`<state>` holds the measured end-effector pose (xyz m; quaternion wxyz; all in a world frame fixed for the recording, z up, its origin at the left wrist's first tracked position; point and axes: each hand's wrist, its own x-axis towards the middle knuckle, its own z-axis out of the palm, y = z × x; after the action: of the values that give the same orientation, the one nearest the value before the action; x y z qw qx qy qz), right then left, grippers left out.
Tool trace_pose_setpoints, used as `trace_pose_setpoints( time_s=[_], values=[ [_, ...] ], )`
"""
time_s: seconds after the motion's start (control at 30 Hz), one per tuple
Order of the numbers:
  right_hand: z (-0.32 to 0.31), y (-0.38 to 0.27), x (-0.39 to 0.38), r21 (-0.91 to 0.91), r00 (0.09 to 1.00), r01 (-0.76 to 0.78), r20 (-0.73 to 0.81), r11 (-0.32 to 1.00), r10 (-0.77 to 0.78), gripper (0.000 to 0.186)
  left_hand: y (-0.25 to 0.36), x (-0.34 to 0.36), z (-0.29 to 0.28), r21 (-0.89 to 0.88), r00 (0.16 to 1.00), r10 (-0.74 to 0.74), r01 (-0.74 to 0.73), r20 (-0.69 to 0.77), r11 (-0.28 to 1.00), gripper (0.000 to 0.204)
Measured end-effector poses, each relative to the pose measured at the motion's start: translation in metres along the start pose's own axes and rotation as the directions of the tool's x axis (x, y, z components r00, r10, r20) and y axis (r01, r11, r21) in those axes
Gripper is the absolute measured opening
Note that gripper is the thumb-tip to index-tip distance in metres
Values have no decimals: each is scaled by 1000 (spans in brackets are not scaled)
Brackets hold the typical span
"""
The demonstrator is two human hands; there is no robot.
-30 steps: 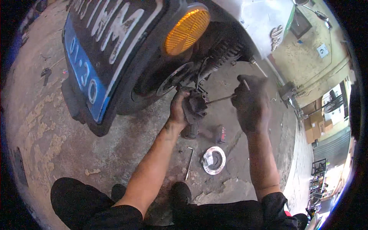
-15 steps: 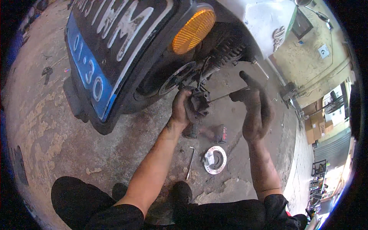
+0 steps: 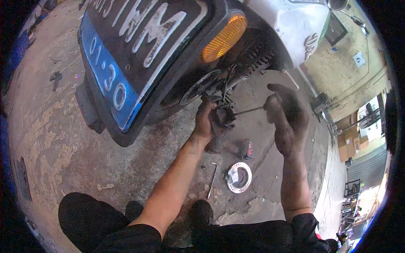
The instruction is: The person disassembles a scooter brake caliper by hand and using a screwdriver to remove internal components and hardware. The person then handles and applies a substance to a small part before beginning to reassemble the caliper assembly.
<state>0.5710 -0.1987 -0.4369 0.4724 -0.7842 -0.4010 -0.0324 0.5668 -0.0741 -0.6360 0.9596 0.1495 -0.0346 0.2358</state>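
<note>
My left hand (image 3: 204,122) is closed round a dark brake caliper (image 3: 225,114) below the scooter's wheel hub and disc (image 3: 196,86). A thin metal tool (image 3: 250,110) runs from the caliper's right side into my right hand (image 3: 287,120), whose fingers are closed on its outer end, partly hiding it. On the concrete floor below lie a long silver hex key (image 3: 213,177), a drilled brake disc (image 3: 247,181) with a small clear packet on it, and a dark red-and-black block (image 3: 249,149).
The scooter's rear, with plate (image 3: 126,59), orange reflector (image 3: 223,38), shock absorber (image 3: 256,57) and white body panel (image 3: 291,25), fills the top. At the right are a wall (image 3: 333,71), cardboard boxes (image 3: 347,143) and a rack of gear. My dark-clothed knee (image 3: 80,215) is at lower left.
The whole view has shifted slightly rightward. My right hand has changed its hold on the tool, its fingers moving along and around the outer end. My left hand stays on the caliper.
</note>
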Motion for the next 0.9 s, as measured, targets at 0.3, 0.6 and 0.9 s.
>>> trace_pose_setpoints(
  time_s=[0.3, 0.6, 0.9],
  values=[
    [-21, 24, 3, -232, 897, 435, 25, 870, -441, 11, -5, 6, -4, -37, 991, -100, 103, 87, 994, 32],
    [-11, 40, 7, 617, 995, -95, 42, 781, 87, 29, -2, 2, 1, 21, 996, -63, 64, -66, 998, 39],
    [-9, 10, 3, -4, 989, 127, 78, 992, -126, 26, 3, 5, -8, 87, 999, -42, 41, 9, 995, 42]
  ],
)
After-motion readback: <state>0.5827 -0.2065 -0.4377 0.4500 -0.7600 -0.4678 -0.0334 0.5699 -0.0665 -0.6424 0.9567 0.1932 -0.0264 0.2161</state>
